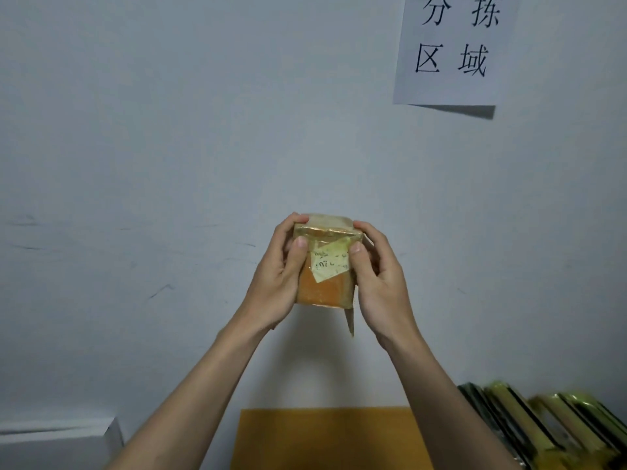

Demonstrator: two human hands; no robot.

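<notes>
A small gold and orange box [322, 290] is held up in front of the wall, at the middle of the head view. A pale paper label with handwriting [330, 262] is stuck on its near face, and a loose flap hangs from its lower right corner. My left hand [281, 283] grips the box's left side, thumb on the near face. My right hand [380, 283] grips the right side the same way, fingers curled behind the box.
A white wall fills most of the view, with a paper sign [454, 49] at the upper right. Below lie an orange-yellow surface [325, 435], several gold and black packs [549, 429] at the lower right, and a white ledge [57, 439] at the lower left.
</notes>
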